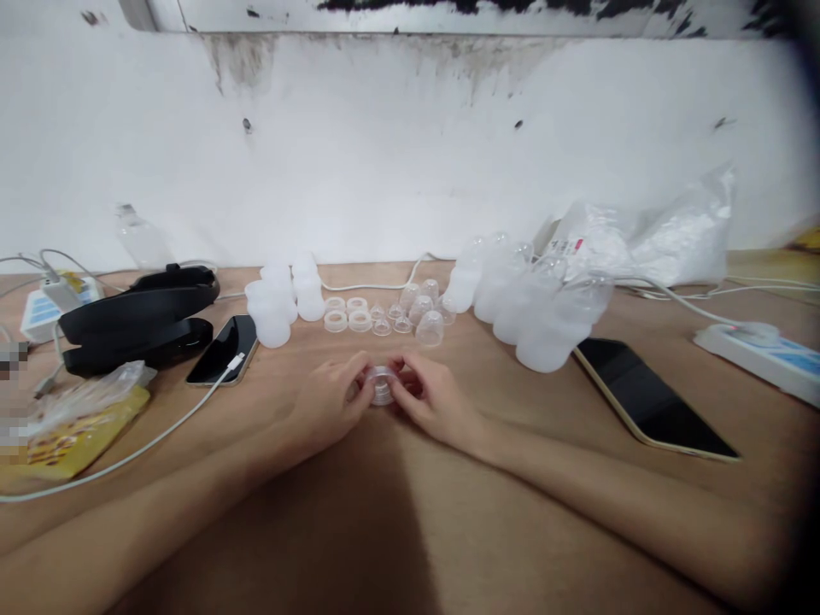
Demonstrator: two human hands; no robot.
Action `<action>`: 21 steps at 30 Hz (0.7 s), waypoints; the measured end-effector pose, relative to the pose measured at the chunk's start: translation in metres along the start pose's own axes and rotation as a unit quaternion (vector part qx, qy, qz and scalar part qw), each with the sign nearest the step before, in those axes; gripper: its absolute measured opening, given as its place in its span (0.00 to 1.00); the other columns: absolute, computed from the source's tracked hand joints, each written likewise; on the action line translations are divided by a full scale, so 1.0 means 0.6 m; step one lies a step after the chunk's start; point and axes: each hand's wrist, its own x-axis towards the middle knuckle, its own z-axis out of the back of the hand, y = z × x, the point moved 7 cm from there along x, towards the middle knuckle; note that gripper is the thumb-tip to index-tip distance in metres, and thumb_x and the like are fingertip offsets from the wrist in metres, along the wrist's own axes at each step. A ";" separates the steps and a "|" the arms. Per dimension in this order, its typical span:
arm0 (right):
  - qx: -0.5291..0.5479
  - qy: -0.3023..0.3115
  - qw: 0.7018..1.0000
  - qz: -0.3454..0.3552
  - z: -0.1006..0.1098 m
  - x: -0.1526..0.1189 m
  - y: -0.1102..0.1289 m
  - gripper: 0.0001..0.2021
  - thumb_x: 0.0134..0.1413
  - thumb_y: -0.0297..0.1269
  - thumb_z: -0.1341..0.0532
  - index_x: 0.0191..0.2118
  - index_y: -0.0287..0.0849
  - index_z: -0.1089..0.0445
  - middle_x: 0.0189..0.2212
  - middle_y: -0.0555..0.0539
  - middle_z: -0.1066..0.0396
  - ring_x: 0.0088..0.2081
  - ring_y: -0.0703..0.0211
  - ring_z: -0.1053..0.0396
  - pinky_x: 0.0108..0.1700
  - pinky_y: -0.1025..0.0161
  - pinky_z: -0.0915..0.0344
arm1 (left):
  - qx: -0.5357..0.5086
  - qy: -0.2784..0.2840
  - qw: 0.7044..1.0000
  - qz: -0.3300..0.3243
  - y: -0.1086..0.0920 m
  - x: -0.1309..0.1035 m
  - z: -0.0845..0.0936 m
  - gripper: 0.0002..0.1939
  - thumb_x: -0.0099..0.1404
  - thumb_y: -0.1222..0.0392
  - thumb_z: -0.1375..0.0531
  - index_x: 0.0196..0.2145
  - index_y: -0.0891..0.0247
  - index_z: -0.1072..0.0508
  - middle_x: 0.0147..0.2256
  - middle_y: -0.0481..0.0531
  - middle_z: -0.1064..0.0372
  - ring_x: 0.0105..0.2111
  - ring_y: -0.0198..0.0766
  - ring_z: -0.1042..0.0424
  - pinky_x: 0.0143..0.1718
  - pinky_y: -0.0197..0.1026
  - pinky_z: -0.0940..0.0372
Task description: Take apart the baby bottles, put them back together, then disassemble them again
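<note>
Between my hands, low over the wooden table (500, 530), is a small clear ringed part (383, 386). My left hand (336, 395) pinches its left side and my right hand (432, 397) pinches its right side. Just beyond them lie several translucent rings (360, 320), small clear nipple-shaped pieces (383, 326) and clear domed caps (429, 328). White frosted bottles without caps (272, 316) stand to the left of these. More frosted bottles, topped with clear domes (544, 333), stand in a row to the right.
On the left are a phone (224, 350) with a white cable, a black case (137, 316), a yellow bag (90, 431), a clear bottle (144, 239) and a power strip. A larger phone (653, 397), another power strip (762, 350) and a plastic bag (679, 235) are on the right.
</note>
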 end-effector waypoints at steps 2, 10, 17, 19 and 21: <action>0.042 0.006 0.999 -0.025 -0.002 0.001 -0.005 0.03 0.53 0.33 0.48 0.34 0.42 0.43 0.28 0.49 0.37 0.26 0.65 0.37 0.26 0.67 0.39 | -0.013 -0.008 1.000 0.008 0.002 0.001 0.003 0.06 0.61 0.60 0.51 0.28 0.61 0.38 0.25 0.46 0.34 0.25 0.35 0.35 0.27 0.36 0.44; 0.347 0.080 0.932 -0.064 -0.027 0.014 -0.024 0.13 0.48 0.40 0.41 0.36 0.45 0.48 0.32 0.52 0.40 0.28 0.68 0.37 0.23 0.70 0.37 | -0.047 -0.054 0.995 -0.072 -0.005 0.000 0.012 0.04 0.60 0.65 0.49 0.33 0.62 0.36 0.32 0.49 0.35 0.33 0.35 0.35 0.35 0.38 0.40; 0.429 0.077 0.897 -0.072 -0.017 0.020 -0.027 0.20 0.45 0.34 0.38 0.46 0.48 0.44 0.36 0.52 0.37 0.35 0.66 0.33 0.36 0.66 0.36 | -0.024 -0.064 0.991 -0.113 -0.012 -0.009 0.012 0.16 0.59 0.59 0.46 0.46 0.63 0.40 0.45 0.56 0.40 0.45 0.40 0.38 0.45 0.44 0.41; 0.419 0.062 0.903 -0.074 -0.015 0.023 -0.030 0.17 0.46 0.34 0.39 0.44 0.46 0.40 0.35 0.51 0.35 0.36 0.65 0.32 0.35 0.67 0.36 | 0.055 -0.081 0.989 -0.109 -0.009 -0.010 0.029 0.17 0.60 0.58 0.47 0.47 0.63 0.41 0.47 0.57 0.41 0.47 0.43 0.40 0.47 0.48 0.42; 0.417 0.049 0.904 -0.084 -0.015 0.026 -0.037 0.13 0.47 0.36 0.40 0.42 0.44 0.36 0.36 0.49 0.34 0.37 0.63 0.32 0.33 0.68 0.36 | 0.160 -0.119 0.976 -0.085 -0.001 -0.005 0.061 0.17 0.60 0.57 0.48 0.47 0.63 0.40 0.49 0.59 0.43 0.50 0.48 0.42 0.48 0.53 0.45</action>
